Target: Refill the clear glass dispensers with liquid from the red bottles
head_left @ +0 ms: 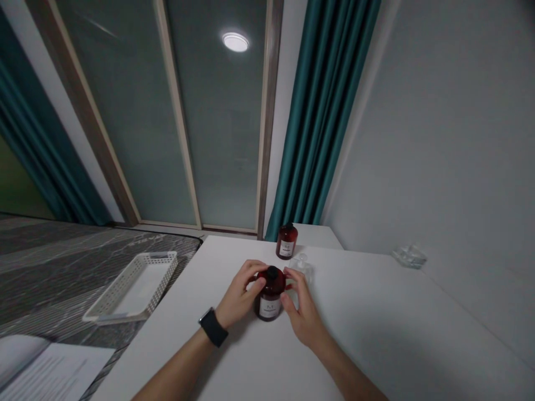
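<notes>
A dark amber bottle (pixel 270 308) with a black cap and a white label stands upright on the white table (pixel 359 356). My left hand (pixel 241 295), a black watch on its wrist, curves round the bottle's left side, with the thumb on its shoulder. From the right, my right hand (pixel 304 314) curls about the same bottle, its thumb and fingertips at the side. Behind my right fingers is a clear, see-through pump-like piece (pixel 301 264), partly hidden. Farther back, a second amber bottle (pixel 286 243) with a similar label and black cap stands upright.
A clear glass-like object (pixel 409 256) lies at the table's far right, by the wall. To the left, lower than the table, are a white perforated basket (pixel 134 287) and an open booklet (pixel 62 370) on grey patterned fabric. Teal curtains (pixel 321 111) hang behind.
</notes>
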Motion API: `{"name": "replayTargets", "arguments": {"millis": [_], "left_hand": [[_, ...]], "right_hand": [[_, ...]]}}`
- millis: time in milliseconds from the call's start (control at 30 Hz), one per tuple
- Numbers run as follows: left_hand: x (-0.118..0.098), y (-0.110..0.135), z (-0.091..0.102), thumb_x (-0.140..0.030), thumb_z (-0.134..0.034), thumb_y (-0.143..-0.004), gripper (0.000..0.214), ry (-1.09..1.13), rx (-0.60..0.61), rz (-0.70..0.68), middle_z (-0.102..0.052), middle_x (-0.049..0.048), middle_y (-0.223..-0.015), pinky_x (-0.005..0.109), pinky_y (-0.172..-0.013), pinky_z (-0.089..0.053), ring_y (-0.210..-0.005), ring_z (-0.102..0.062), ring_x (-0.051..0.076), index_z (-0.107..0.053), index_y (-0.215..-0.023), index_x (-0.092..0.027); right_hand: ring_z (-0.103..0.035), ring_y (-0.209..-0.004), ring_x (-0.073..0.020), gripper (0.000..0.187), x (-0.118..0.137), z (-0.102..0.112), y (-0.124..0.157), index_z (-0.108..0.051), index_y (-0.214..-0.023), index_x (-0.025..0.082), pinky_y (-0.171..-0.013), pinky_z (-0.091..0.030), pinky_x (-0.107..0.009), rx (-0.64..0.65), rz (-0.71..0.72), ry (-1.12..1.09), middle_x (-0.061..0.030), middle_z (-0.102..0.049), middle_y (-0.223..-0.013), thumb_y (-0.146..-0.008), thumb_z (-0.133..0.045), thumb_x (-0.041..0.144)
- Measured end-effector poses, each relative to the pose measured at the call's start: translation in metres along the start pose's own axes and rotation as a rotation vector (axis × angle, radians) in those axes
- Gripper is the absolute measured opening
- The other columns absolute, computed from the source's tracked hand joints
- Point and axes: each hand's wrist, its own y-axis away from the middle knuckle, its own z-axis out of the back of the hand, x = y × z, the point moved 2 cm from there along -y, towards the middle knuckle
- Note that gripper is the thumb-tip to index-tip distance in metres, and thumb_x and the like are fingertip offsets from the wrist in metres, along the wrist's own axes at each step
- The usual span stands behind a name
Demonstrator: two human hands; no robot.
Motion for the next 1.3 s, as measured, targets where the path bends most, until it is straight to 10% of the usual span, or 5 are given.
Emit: {"name": "replayTargets", "arguments": {"millis": [267,500,1300], "left_hand": [[-0.014,0.001,0.002,-0.035,-0.057,-0.095,0.026,-0.028,0.0,-0.053,-0.064,0.0113,-0.118,0.042,-0.103,-0.044,-0.114,-0.057,0.025,-0.067,-0.115,-0.021],[-0.021,-0.003,0.005,-0.029,-0.061,-0.094,0.02,0.109,0.104,-0.069,-0.071,0.0106,-0.115,0.044,-0.106,-0.043,-0.116,-0.06,0.026,-0.073,-0.108,-0.021],[-0.018,0.002,0.005,-0.031,-0.076,-0.079,0.02,0.132,-0.148,0.002,-0.066,0.0054,-0.084,0.033,-0.083,-0.047,-0.085,-0.061,0.021,-0.068,-0.09,-0.017]], "right_hand": [[-0.045,-0.138,-0.0272,0.073,-0.001,-0.003,0.001,-0.017,-0.152,0.023,-0.116,-0.033,-0.047,0.185,-0.178,-0.322,-0.0137,-0.044,-0.15,-0.095,-0.052,0.051],[-0.038,-0.142,-0.03,0.076,-0.003,-0.005,-0.001,-0.031,-0.149,0.025,-0.116,-0.033,-0.048,0.216,-0.18,-0.351,-0.0128,-0.038,-0.155,-0.087,-0.059,0.06],[-0.051,-0.13,-0.0312,0.08,0.0,-0.006,0.001,-0.033,-0.146,0.027,-0.11,-0.037,-0.05,0.164,-0.244,-0.34,-0.0141,-0.053,-0.139,-0.08,-0.07,0.055]]}}
